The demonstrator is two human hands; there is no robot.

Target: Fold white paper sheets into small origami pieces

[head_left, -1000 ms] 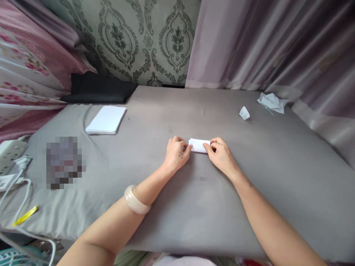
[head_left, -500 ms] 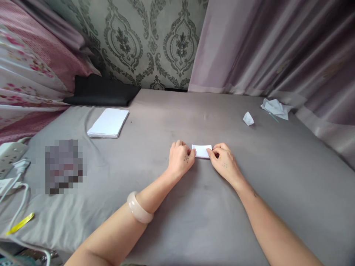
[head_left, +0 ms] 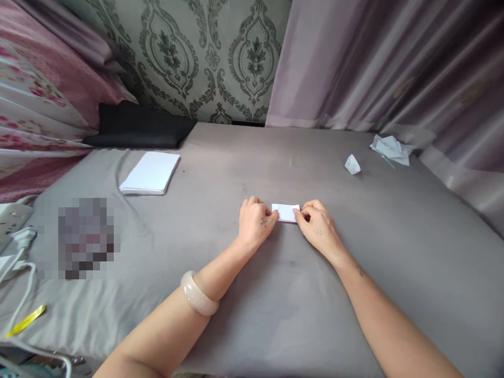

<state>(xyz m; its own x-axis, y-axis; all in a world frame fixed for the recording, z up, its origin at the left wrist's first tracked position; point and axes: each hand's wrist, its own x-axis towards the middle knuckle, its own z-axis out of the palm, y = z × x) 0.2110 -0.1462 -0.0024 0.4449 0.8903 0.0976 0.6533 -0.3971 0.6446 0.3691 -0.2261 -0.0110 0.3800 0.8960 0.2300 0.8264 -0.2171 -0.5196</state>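
A small folded piece of white paper (head_left: 286, 212) lies at the middle of the grey cloth-covered surface (head_left: 252, 168). My left hand (head_left: 256, 220) pinches its left end, thumb on top and fingers curled behind. At the right end, my right hand (head_left: 318, 224) grips the paper between thumb and fingers. Both thumbs press on the upper face, and the fingertips underneath are hidden. The paper's long edges run from hand to hand.
A stack of white paper (head_left: 150, 173) lies at the left, before a folded black cloth (head_left: 142, 126). At the right are a small folded paper piece (head_left: 353, 165) and crumpled papers (head_left: 392, 148). A power strip (head_left: 13, 215) with cables and a yellow strip (head_left: 27, 321) sit far left.
The folded paper's top layer, offset at its upper left edge before, now lies even, and the paper looks flatter and squarer. Both hands keep their pinch; the camera view has shifted slightly.
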